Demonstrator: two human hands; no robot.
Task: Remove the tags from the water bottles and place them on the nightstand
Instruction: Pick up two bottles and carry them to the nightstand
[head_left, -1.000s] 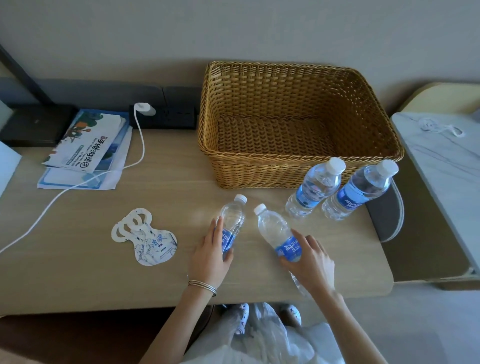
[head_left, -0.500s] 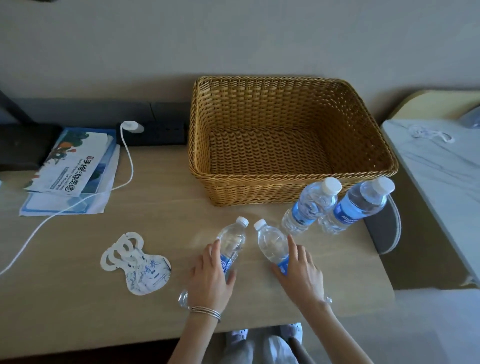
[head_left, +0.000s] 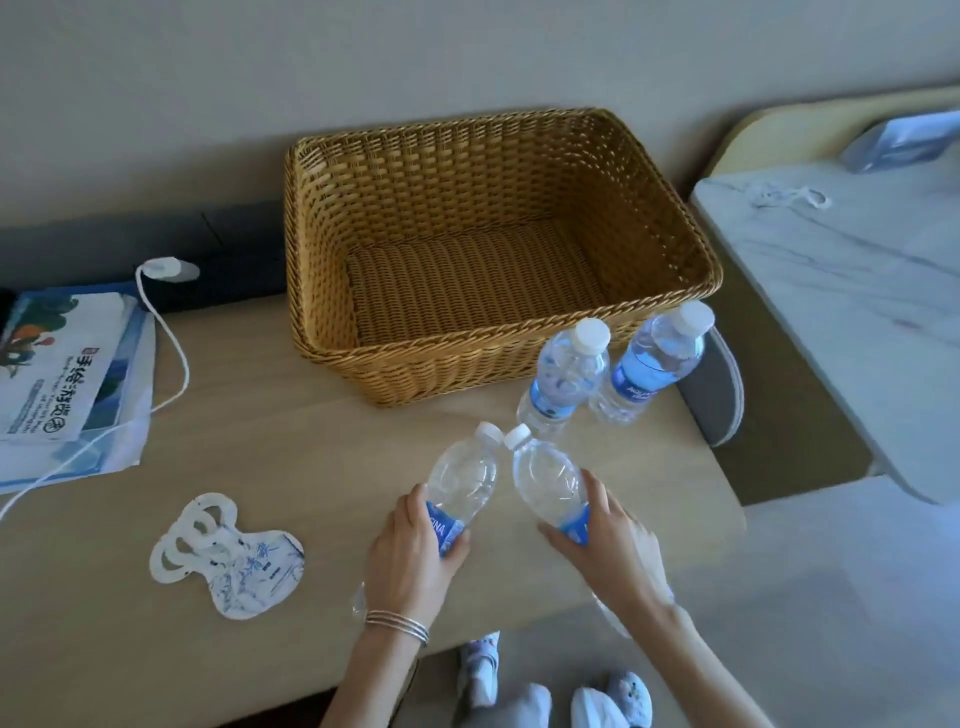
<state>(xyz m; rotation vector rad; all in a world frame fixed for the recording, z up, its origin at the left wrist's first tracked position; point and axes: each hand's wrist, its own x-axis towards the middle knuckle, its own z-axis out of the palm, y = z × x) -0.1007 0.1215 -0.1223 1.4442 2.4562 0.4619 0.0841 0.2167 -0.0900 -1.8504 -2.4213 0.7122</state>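
Two clear water bottles with blue labels lie on the wooden desk (head_left: 311, 493), their white caps nearly touching. My left hand (head_left: 410, 561) grips the left bottle (head_left: 462, 483) around its label. My right hand (head_left: 610, 545) grips the right bottle (head_left: 548, 480) the same way. Two more bottles (head_left: 563, 382) (head_left: 652, 361) stand upright by the basket's front right corner. A small pile of white paper tags (head_left: 223, 556) with ring holes lies flat on the desk to the left. None of the bottles shows a tag on its neck.
An empty wicker basket (head_left: 493, 364) sits at the back of the desk. Brochures (head_left: 62, 364) and a white charging cable (head_left: 171, 364) lie at the left. A marble-topped nightstand (head_left: 857, 291) stands to the right, across a gap. Slippered feet show below the desk edge.
Both hands have closed around the lying bottles and drawn their caps together. The camera has shifted, so the basket sits further right and lower in view.
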